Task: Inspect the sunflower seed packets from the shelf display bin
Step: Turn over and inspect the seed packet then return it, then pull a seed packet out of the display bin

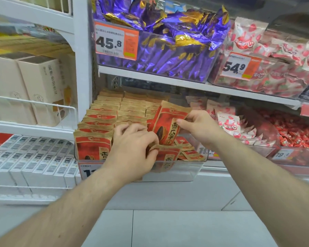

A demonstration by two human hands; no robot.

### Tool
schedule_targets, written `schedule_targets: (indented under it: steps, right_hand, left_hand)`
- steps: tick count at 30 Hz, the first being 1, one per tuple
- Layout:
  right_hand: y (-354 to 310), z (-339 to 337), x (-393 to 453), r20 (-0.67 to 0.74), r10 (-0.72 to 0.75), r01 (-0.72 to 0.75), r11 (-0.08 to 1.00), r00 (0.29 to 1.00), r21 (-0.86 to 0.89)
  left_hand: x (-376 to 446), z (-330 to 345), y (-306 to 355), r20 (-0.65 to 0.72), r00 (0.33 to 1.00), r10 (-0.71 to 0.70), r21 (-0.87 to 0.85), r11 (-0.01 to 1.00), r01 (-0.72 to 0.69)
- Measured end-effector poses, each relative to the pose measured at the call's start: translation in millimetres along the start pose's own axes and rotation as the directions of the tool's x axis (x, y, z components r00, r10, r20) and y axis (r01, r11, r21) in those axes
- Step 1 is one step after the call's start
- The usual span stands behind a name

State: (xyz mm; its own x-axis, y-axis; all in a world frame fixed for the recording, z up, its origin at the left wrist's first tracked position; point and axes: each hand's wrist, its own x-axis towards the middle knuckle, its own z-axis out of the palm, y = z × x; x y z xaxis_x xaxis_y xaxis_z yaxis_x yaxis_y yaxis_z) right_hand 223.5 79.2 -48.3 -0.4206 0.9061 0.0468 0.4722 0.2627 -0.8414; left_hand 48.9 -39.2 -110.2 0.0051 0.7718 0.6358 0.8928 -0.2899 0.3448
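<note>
White shop shelving ahead; I see the right hand (200, 127) pinching a raised seed packet (168, 122) over the clear bin (194, 168); just left, the left hand (132, 147) grips a front-row packet (168, 154).

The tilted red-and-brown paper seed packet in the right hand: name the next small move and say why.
Probably lift the tilted red-and-brown paper seed packet clear of the clear plastic bin. The right hand pinches its edge, but its lower end still sits among loose packets, while the left hand holds another packet.
</note>
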Motion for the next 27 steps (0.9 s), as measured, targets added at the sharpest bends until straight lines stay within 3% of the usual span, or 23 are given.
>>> schedule_targets:
  steps: [7,13,18,21,23,25,27]
  right_hand:
    - [-8,7,11,0.238,0.089,0.004,0.931,0.967,-0.366]
    - [-9,22,22,0.272,0.138,0.019,0.863,0.952,-0.504]
    - [-10,22,24,0.228,0.199,-0.071,0.88,0.953,-0.47]
    - [-14,18,20,-0.008,0.163,-0.148,0.872,0.987,-0.466]
    - [-14,13,17,-0.145,0.161,-0.2,0.927,0.976,-0.316]
    - [-15,9,14,-0.072,0.219,-0.222,0.974,0.973,-0.037]
    - [-14,5,11,0.1,0.226,-0.232,0.971,0.969,0.059]
  left_hand:
    - [1,1,-1,-0.046,0.999,0.023,-0.031,0.999,-0.025]
    - [1,2,-2,-0.083,0.995,0.049,-0.038,0.998,-0.052]
    - [1,1,-4,-0.088,0.995,0.055,-0.049,0.997,-0.059]
    - [1,0,-3,-0.073,0.996,0.041,-0.06,0.997,-0.046]
    - [1,-1,-2,-0.067,0.997,0.038,-0.062,0.997,-0.042]
    - [0,-2,-2,-0.067,0.997,0.042,-0.056,0.997,-0.046]
    - [-1,-3,-2,-0.07,0.997,0.041,-0.057,0.997,-0.045]
